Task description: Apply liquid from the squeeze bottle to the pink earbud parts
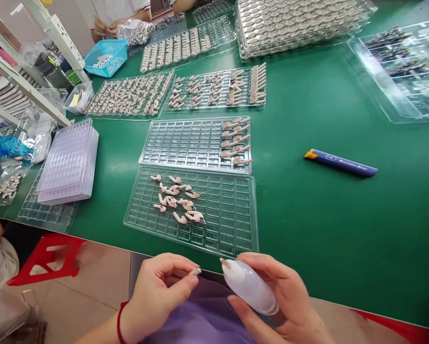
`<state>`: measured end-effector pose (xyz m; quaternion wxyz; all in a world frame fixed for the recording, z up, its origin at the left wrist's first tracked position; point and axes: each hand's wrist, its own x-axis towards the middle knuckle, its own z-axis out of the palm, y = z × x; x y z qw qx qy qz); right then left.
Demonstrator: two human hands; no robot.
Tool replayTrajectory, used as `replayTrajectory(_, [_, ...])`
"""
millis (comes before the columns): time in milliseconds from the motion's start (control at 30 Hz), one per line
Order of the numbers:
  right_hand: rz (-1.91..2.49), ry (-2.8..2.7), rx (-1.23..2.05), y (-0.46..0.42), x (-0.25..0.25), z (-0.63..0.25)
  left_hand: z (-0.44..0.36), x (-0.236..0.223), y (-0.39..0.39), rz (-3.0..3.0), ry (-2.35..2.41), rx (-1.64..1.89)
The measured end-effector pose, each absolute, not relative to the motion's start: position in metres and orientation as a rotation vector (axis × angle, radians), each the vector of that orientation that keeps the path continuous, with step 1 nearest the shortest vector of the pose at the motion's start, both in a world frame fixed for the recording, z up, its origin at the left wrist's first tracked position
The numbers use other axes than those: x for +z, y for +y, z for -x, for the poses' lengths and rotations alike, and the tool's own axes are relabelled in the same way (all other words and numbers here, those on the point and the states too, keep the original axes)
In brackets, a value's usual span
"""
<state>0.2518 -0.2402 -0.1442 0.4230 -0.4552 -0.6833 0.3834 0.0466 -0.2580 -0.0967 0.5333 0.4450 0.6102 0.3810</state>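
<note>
Pinched between the thumb and fingers of my left hand (167, 282) is a small pale earphone part (195, 271); most of it is hidden. Wrapped in my right hand (286, 291) is a white squeeze bottle (252, 284), tilted with its narrow tip up and toward the left hand, apart from the small part. Just beyond the hands lies a clear compartment tray (232, 215) with several loose pinkish earphone shells (180, 218) on its left half. A second clear tray (181, 143) behind it holds shells with stems lined up along its right end.
A purple-blue cutter knife (339, 162) lies at the right. Filled trays (214, 88) and a tall tray stack (300, 28) stand farther back. Empty stacked trays (67, 162) and a blue basket (106, 57) are at left. Another person's hands (104, 28) work across the table.
</note>
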Motion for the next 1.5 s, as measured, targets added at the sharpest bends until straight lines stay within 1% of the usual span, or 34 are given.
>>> replayTrajectory(100, [1.113, -1.762, 0.890, -0.244, -0.154, -0.261, -0.041, -0.097, -0.257, -1.675, 1.658, 0.962])
replayTrajectory(200, [1.025, -1.823, 0.829, -0.244, -0.157, -0.264, -0.039, -0.101, -0.254, -2.208, 1.738, 0.979])
replayTrajectory(267, [0.947, -1.846, 0.815, -0.241, -0.155, -0.264, -0.038, -0.104, -0.253, -2.420, 1.765, 0.926])
replayTrajectory(367, [0.839, -1.880, 0.814, -0.235, -0.150, -0.262, -0.038, -0.109, -0.252, -2.586, 1.769, 0.884])
replayTrajectory(700, [0.777, -1.971, 0.784, -0.228, -0.147, -0.264, -0.039, -0.108, -0.251, -2.630, 1.790, 0.854])
replayTrajectory(1500, [0.783, -1.971, 0.734, -0.226, -0.146, -0.261, -0.040, -0.108, -0.250, -2.579, 1.781, 0.867])
